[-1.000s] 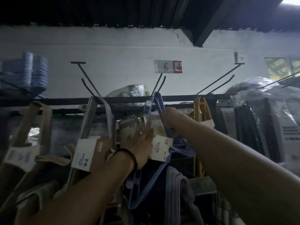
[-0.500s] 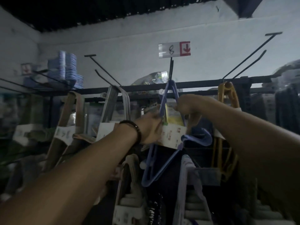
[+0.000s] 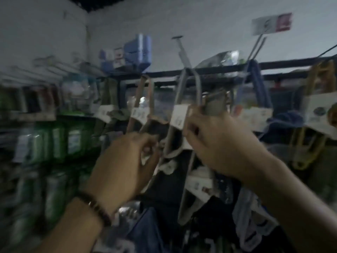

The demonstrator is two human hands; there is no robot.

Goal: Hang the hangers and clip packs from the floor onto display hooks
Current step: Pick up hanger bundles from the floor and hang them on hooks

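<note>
The frame is motion-blurred. A grey hanger pack (image 3: 182, 99) with a white label hangs from a display hook (image 3: 183, 52) on the dark rail (image 3: 209, 70). My right hand (image 3: 218, 143) curls its fingers round the pack's right side by the label. My left hand (image 3: 127, 161), with a dark bracelet on the wrist, is curled at the pack's lower left end and seems to pinch it. The blue hanger pack (image 3: 255, 84) hangs to the right, under the price tag (image 3: 269, 23), with neither hand on it.
A brown hanger pack (image 3: 144, 99) hangs left of the grey one and a yellow one (image 3: 310, 125) at far right. Green packets (image 3: 54, 143) fill shelves on the left. Blue items (image 3: 136, 50) sit on top. More hanger packs hang below.
Both hands have let go of the blue hanger pack, which stays on its hook, and moved left to the grey pack. My view has swung left and down.
</note>
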